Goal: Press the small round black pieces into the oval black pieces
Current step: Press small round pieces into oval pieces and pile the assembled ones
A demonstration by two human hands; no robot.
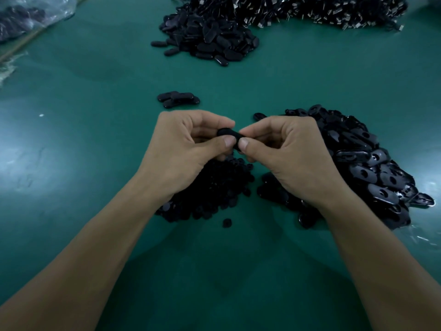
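Pinching one oval black piece [227, 133] between them, both hands meet just above the middle of the green counter [95, 120]. The left hand [188, 142] and right hand [286, 149] each have the fingers curled in, thumbs pressed on the near side of the piece. Can't tell if a small round bit is already seated in it, since the fingers cover most of it.

Right under the hands sits a heap of small round black pieces [214, 187], with one stray round piece [227, 222] lying on its own just nearer. To the right there's a big pile of oval black pieces [370, 168], several showing a round hole. A little cluster of ovals [177, 99] lies just beyond the hands. Further off is another mound of ovals [210, 39], and at the far right a tangle of black cords with metal bits [334, 10]. A clear plastic bag [28, 15] with dark stuff inside sits in the far left corner.
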